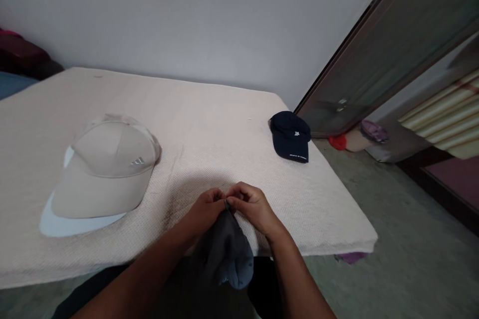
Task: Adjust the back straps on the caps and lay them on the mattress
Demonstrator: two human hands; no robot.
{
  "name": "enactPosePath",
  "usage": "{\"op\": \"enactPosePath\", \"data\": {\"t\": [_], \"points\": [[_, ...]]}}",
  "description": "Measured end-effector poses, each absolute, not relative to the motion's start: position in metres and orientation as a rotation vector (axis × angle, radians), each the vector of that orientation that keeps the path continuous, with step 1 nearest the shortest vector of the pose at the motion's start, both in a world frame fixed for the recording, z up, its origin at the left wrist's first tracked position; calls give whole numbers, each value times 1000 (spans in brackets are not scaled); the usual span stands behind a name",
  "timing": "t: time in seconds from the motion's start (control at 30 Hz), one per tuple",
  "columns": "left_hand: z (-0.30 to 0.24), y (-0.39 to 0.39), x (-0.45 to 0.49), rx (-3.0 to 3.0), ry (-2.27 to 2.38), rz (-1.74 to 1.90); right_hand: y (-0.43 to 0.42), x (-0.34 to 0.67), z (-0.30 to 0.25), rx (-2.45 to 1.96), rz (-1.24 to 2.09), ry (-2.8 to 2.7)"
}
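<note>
Just beyond the near edge of the bed, my left hand (208, 209) and my right hand (253, 208) meet with their fingertips together. Both pinch the upper end of a dark grey cap (230, 254), which hangs down below them. Its lower part is in shadow, and the fingers hide the bit they grip. To the left lies a beige cap (112, 159) with a striped logo, stacked on a cap with a pale blue brim (71, 227). A navy cap (290, 134) with white lettering rests at the right side of the bed.
The caps lie on a bed with a cream textured cover (209, 114), against a white wall (168, 20). A dark-framed cabinet or door (359, 70) stands at the right. Beside the bed is grey floor (389, 244); striped cloth (449, 114) hangs at far right.
</note>
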State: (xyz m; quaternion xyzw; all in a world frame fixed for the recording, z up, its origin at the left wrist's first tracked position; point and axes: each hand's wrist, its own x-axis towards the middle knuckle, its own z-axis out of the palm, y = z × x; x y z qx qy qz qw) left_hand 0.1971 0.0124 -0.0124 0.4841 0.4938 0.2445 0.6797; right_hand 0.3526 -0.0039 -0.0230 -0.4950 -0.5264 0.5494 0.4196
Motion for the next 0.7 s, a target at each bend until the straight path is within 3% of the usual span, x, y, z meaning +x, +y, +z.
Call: {"op": "enactPosePath", "data": {"t": [0.43,0.7], "points": [[0,9,201,1215,973,518,-8,356,-21,-1115,1491,-1169],[14,15,193,1062,1040,671,-1,344,-1,-1087,1290,-1185]]}}
